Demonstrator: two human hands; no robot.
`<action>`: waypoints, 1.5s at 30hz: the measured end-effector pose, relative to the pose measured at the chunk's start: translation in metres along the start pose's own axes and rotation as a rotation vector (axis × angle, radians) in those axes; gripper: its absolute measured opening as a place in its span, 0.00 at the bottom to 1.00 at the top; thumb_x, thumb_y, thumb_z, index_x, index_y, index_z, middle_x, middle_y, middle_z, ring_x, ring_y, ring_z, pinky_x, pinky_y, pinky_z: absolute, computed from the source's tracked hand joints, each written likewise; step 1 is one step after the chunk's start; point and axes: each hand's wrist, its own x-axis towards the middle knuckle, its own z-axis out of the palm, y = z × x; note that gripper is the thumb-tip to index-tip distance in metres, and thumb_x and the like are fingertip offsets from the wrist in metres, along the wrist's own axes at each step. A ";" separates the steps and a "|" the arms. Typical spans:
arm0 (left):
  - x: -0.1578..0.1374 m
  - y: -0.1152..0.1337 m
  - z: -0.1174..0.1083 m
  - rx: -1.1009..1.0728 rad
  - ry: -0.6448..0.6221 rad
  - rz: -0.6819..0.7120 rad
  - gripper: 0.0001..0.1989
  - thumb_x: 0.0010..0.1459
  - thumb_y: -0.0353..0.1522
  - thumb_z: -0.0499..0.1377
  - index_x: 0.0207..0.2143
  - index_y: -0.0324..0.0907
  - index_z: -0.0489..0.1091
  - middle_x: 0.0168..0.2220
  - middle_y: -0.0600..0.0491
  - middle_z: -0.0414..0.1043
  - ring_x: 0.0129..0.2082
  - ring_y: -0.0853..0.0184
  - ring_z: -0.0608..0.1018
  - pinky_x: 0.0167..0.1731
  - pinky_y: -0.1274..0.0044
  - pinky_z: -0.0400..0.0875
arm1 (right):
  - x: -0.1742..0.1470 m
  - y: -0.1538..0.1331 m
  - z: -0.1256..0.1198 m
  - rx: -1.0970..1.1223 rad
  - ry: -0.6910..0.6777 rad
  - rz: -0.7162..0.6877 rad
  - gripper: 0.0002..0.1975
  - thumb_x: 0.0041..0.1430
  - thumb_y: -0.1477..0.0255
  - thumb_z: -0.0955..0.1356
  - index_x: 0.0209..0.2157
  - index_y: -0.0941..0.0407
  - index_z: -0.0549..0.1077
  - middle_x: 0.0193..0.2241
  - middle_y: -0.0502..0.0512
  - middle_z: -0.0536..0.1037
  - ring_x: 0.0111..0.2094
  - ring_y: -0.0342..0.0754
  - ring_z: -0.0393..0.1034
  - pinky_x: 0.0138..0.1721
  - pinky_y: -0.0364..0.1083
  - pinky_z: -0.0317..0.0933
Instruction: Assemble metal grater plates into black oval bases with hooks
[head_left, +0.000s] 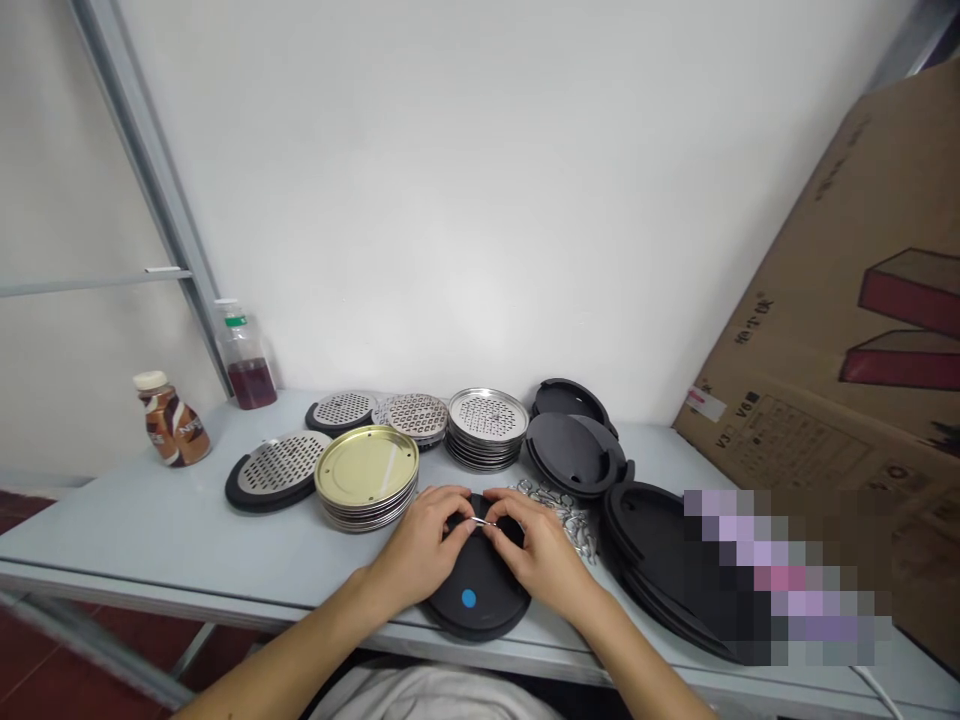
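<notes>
A black round plastic base (495, 610) with a blue dot (469, 598) lies flat at the table's front edge. Over its far end, my left hand (427, 540) and my right hand (540, 550) pinch a small shiny metal wire piece (480, 521) between thumbs and fingers. Whether that piece is hooked into the base is hidden by my fingers. To the right of my right hand lies a loose pile of small metal wire clips (581, 530). A stack of gold-coloured round metal lids (367, 465) stands beyond my left hand.
Perforated metal discs (487, 415) are stacked behind, with disc-topped black bases (285, 462) at left. More black bases (574, 455) are piled at right, some (660, 530) near a pixelated patch. Two bottles (176, 425) (251, 380) stand far left; a large carton (825, 350) leans right.
</notes>
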 end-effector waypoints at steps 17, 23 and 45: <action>0.008 -0.004 -0.004 -0.023 0.064 -0.042 0.09 0.59 0.27 0.59 0.35 0.44 0.80 0.35 0.51 0.82 0.35 0.61 0.81 0.38 0.73 0.73 | 0.005 0.003 0.014 -0.077 0.112 -0.023 0.09 0.60 0.79 0.67 0.35 0.54 0.78 0.32 0.56 0.82 0.36 0.54 0.75 0.40 0.52 0.67; 0.005 -0.009 0.000 -0.045 0.102 -0.038 0.10 0.59 0.27 0.58 0.37 0.44 0.80 0.36 0.51 0.83 0.36 0.62 0.82 0.39 0.73 0.74 | 0.005 0.005 0.015 -0.079 0.128 -0.041 0.10 0.58 0.79 0.68 0.33 0.53 0.80 0.31 0.55 0.82 0.35 0.53 0.76 0.38 0.51 0.68; 0.000 -0.015 0.000 -0.035 0.141 -0.046 0.10 0.56 0.23 0.60 0.34 0.43 0.80 0.32 0.55 0.82 0.29 0.67 0.81 0.31 0.79 0.74 | 0.005 0.010 0.019 -0.075 0.101 -0.076 0.17 0.57 0.85 0.67 0.36 0.51 0.82 0.32 0.53 0.82 0.35 0.52 0.74 0.39 0.50 0.66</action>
